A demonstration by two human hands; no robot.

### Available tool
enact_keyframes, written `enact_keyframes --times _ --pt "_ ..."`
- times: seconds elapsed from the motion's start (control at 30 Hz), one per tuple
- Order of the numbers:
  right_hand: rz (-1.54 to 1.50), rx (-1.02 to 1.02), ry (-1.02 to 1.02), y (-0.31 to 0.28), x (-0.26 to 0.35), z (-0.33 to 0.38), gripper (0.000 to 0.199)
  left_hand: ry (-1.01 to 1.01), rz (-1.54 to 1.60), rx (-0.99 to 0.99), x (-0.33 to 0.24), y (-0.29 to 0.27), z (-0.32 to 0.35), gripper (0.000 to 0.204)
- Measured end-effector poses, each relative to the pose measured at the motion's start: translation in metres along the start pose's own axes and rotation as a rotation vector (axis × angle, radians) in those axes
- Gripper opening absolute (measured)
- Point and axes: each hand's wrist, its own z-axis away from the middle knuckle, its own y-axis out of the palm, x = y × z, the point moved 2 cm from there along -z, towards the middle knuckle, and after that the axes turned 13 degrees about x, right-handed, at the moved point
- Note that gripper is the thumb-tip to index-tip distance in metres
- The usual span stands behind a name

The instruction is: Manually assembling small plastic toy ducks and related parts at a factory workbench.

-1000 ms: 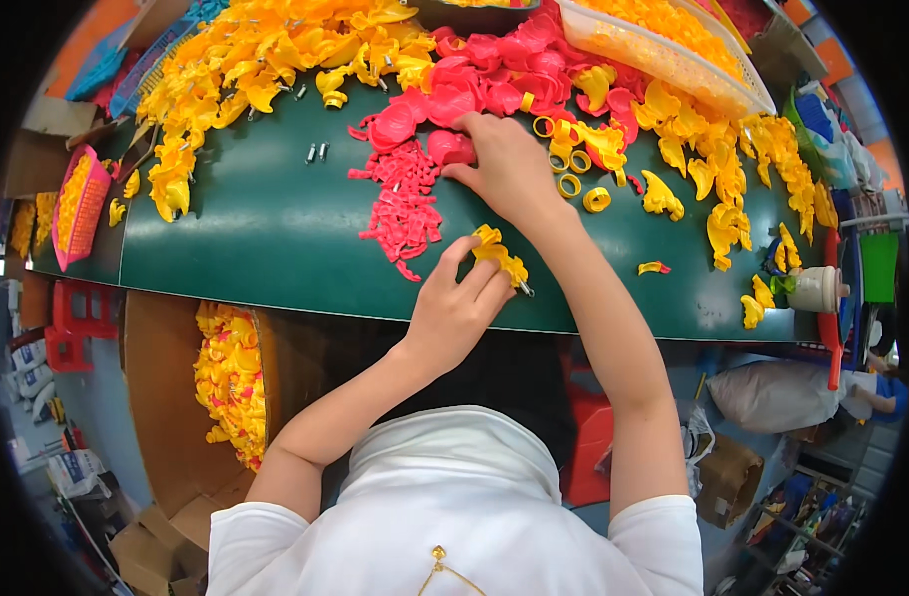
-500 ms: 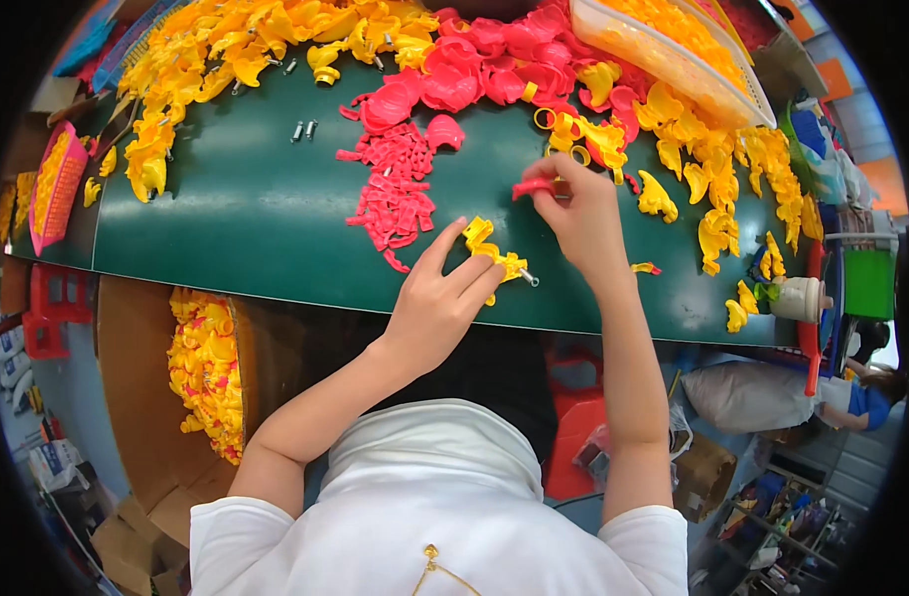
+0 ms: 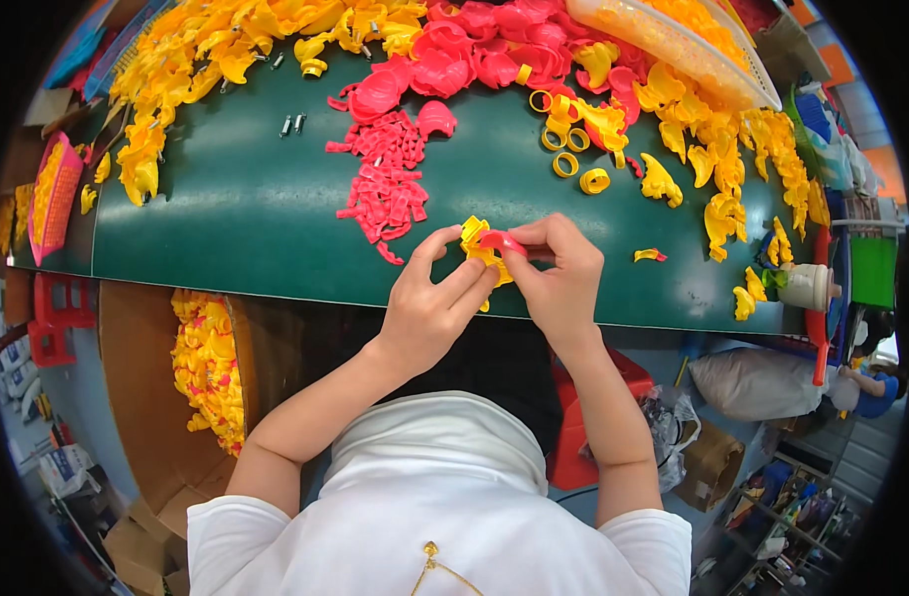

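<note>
My left hand [image 3: 429,295] is closed on a yellow plastic part [image 3: 471,231] near the table's front edge. A small curved red plastic piece [image 3: 502,241] is pinched in my right hand [image 3: 561,271], against the upper side of the yellow part. My fingers hide much of where the two pieces meet. Just beyond my left hand lies a heap of small red pieces [image 3: 383,189]. Several yellow rings [image 3: 565,164] rest on the table past my right hand. Right of that hand sits a small yellow-and-red piece [image 3: 650,255].
Yellow curved parts [image 3: 191,50] and red shells [image 3: 444,60] are piled along the green table's [image 3: 236,219] far side. A white basket [image 3: 693,65] stands at the far right. Two small metal springs [image 3: 293,124] lie at left. Below the table's edge, a cardboard box [image 3: 137,377] holds yellow parts.
My right hand has come left and nearer with the red piece, bringing it to the yellow part. Several yellow rings that it covered now show.
</note>
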Motion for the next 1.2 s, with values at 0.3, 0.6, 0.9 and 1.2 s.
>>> enact_keyframes --times 0.3,0.6,0.9,1.2 --pt "0.27 -0.17 -0.261 0.01 0.003 0.011 0.017 0.025 0.006 -0.004 0.002 -0.004 0.0 0.029" --pt "0.165 0.362 -0.076 -0.03 0.006 -0.005 0.025 0.069 -0.024 0.045 0.004 0.0 -0.002 0.03" --pt "0.394 0.02 -0.123 -0.006 0.008 0.037 0.03 0.145 -0.1 0.009 -0.001 0.004 0.0 0.024" --pt "0.388 -0.005 -0.229 -0.005 -0.012 0.034 0.032 0.245 -0.05 0.328 -0.011 -0.039 -0.012 0.033"
